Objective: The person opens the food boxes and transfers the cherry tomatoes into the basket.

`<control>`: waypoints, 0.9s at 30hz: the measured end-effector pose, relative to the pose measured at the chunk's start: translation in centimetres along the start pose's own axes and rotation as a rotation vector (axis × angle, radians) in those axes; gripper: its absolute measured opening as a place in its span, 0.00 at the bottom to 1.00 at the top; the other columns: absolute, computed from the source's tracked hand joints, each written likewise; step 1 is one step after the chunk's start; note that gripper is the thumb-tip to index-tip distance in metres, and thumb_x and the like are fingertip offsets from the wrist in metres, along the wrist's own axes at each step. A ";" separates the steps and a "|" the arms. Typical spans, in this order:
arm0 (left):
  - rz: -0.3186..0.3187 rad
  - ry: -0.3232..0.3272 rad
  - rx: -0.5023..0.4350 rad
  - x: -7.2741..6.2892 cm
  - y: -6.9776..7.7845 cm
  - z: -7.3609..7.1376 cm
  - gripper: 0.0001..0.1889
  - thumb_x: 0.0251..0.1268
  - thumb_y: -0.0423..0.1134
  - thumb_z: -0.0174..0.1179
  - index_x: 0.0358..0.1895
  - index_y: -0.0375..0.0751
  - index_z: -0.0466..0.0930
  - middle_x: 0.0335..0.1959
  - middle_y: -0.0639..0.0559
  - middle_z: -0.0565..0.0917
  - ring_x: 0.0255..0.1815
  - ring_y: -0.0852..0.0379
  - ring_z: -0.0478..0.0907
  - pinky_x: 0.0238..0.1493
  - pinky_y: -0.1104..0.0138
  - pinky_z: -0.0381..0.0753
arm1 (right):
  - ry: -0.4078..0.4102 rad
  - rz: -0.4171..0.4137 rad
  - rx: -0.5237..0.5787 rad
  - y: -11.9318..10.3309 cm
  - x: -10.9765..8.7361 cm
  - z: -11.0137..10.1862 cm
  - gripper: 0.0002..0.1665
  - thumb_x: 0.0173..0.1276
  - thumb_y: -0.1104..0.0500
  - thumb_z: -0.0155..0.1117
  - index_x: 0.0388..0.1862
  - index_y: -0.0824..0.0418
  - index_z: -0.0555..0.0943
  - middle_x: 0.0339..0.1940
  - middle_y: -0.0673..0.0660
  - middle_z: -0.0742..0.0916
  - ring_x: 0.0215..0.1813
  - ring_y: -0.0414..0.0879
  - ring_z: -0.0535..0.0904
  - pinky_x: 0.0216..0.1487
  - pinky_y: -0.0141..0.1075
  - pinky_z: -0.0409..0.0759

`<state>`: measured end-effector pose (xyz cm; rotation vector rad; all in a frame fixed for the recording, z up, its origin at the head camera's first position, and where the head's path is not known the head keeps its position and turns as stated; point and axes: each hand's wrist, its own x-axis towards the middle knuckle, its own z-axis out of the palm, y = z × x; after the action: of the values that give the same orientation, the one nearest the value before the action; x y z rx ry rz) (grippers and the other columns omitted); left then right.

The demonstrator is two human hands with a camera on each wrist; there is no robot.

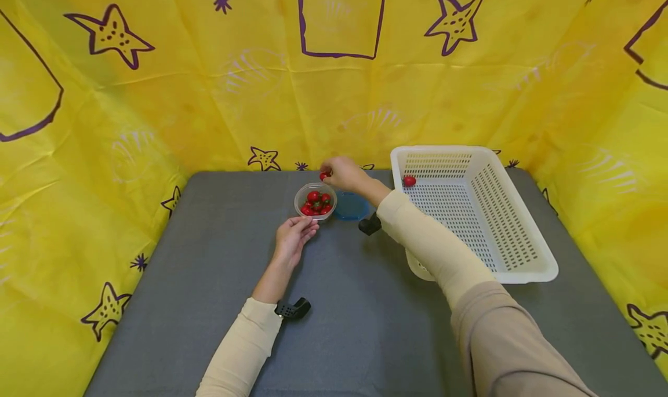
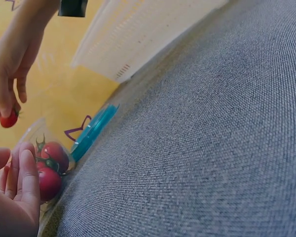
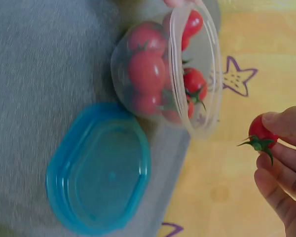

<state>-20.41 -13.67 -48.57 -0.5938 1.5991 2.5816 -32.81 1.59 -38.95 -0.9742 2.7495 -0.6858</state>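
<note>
A clear plastic container (image 1: 299,200) with several cherry tomatoes (image 3: 147,72) in it stands near the back of the table. My left hand (image 1: 293,239) holds its near rim, thumb by the rim and fingers against the outer side. Above and just behind the container, my right hand (image 1: 344,174) pinches one cherry tomato (image 3: 261,132) between thumb and fingers, its green stem cap pointing away from the palm. A blue translucent lid (image 3: 99,170) lies flat on the table beside the container, partly under my right forearm in the head view.
To the right sits a large white perforated basket (image 1: 522,223), with a single cherry tomato (image 1: 409,181) in its far left corner. My right sleeve covers part of the basket's near left side. Yellow patterned cloth (image 1: 334,107) hangs behind and beside the grey table (image 1: 209,304).
</note>
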 end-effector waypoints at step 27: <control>-0.014 0.016 0.014 0.2 -0.1 -0.2 0.03 0.70 0.31 0.56 0.41 0.37 0.72 0.24 0.56 0.86 0.26 0.62 0.85 0.38 0.72 0.85 | 0.109 0.147 0.054 5.6 -3.3 -7.6 0.19 0.67 0.62 0.63 0.54 0.71 0.79 0.51 0.69 0.85 0.52 0.60 0.80 0.58 0.49 0.78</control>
<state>-20.47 -13.85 -48.79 -0.6238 1.6103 2.5606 -35.48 10.33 -34.88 -0.7352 2.8440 -0.8062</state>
